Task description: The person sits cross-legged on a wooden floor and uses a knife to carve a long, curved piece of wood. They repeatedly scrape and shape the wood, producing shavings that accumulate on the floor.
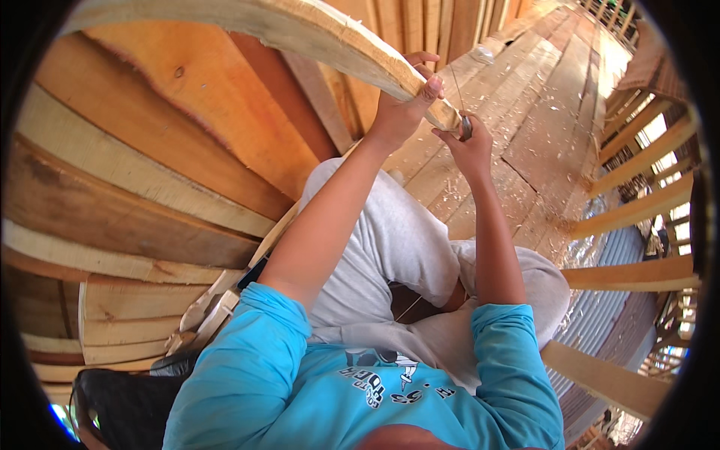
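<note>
A long, curved strip of pale wood (300, 34) arches from the upper left down to its cut end between my hands. Near that end my left hand (401, 112) is closed round the wood, thumb on top. My right hand (472, 142) sits just beside the tip, its fingers closed on a thin tool with a grey, metallic-looking part (466, 127). A slender dark line rises from this tool, like a narrow blade seen edge-on or a wire; I cannot tell which. Part of the tool is hidden in my fingers.
Wooden boards (157, 142) stand along the left. Shavings lie scattered over the plank floor (510, 105). A slatted wooden railing (637, 195) runs down the right, with corrugated sheeting (600, 300) beyond it. A black bag-like object (124, 405) rests at lower left, near small wood pieces (214, 315).
</note>
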Motion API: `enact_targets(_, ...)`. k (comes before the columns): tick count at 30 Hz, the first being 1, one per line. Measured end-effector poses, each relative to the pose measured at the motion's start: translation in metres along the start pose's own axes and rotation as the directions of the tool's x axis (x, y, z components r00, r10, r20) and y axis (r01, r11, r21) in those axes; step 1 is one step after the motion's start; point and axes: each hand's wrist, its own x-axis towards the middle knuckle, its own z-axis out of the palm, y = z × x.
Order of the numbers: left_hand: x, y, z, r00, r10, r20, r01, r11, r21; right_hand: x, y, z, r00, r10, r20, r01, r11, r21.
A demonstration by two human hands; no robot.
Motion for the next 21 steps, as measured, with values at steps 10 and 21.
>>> enact_targets(10,-0.063,0.074,-0.094,0.858,-0.471,0.204,0.288,0.770,0.569,-0.016,0.013,0.021,0.972,-0.134,-0.195,0.105,0.983,-0.149)
enact_targets(21,-0.146,0.169,-0.104,0.986,-0.086,-0.142,0.114,0.973,0.200,-0.020,0.013,0.033,0.990,-0.107,-0.088,0.079,0.958,-0.276)
